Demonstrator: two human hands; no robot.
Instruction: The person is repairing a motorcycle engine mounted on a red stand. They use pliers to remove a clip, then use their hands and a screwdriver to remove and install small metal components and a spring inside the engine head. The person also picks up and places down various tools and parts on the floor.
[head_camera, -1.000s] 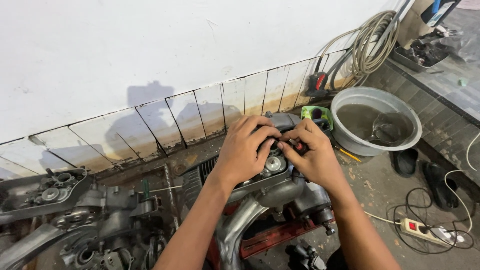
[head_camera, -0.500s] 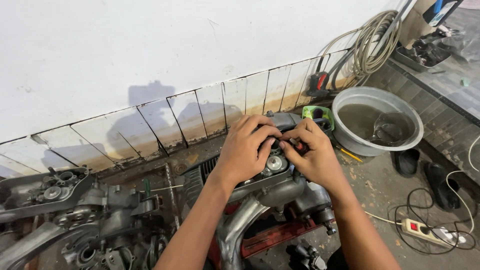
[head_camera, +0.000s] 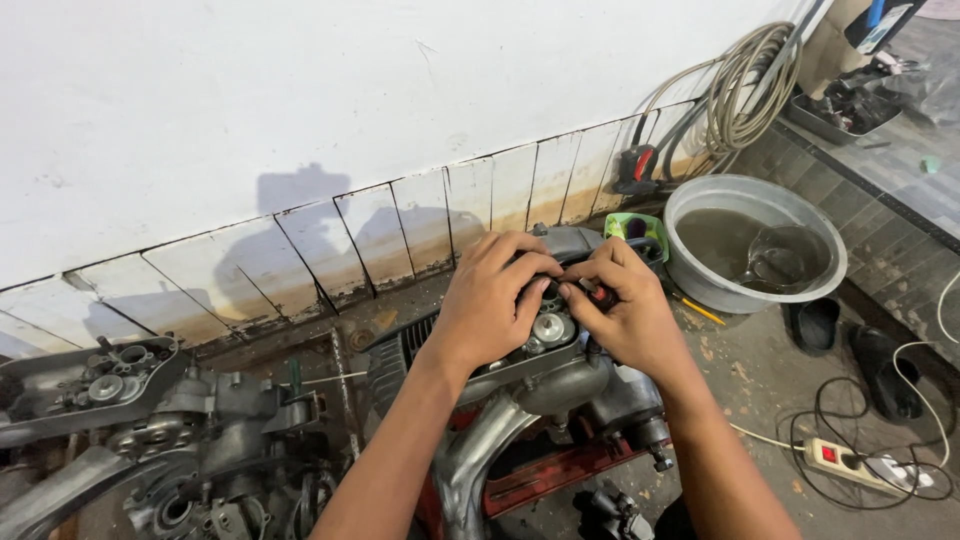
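A grey metal engine (head_camera: 560, 385) sits on a red stand in the middle of the view, below my arms. My left hand (head_camera: 488, 300) rests on its top, fingers curled over the upper casing beside a round silver fitting (head_camera: 548, 327). My right hand (head_camera: 625, 308) meets it from the right, pinching a small dark part with a red tip (head_camera: 600, 295) against the engine top. The fingertips of both hands touch over that spot, and what lies under them is hidden.
Another dismantled engine casing (head_camera: 130, 420) lies at the left. A metal basin (head_camera: 700, 275) of murky water holding a ladle stands at right, with a green container (head_camera: 630, 230) beside it. Coiled hose (head_camera: 745, 85) hangs on the wall. A power strip (head_camera: 845, 463), cables and black sandals (head_camera: 880, 365) lie on the floor at right.
Both hands stay on the engine top with only slight finger movement. The view has barely shifted.
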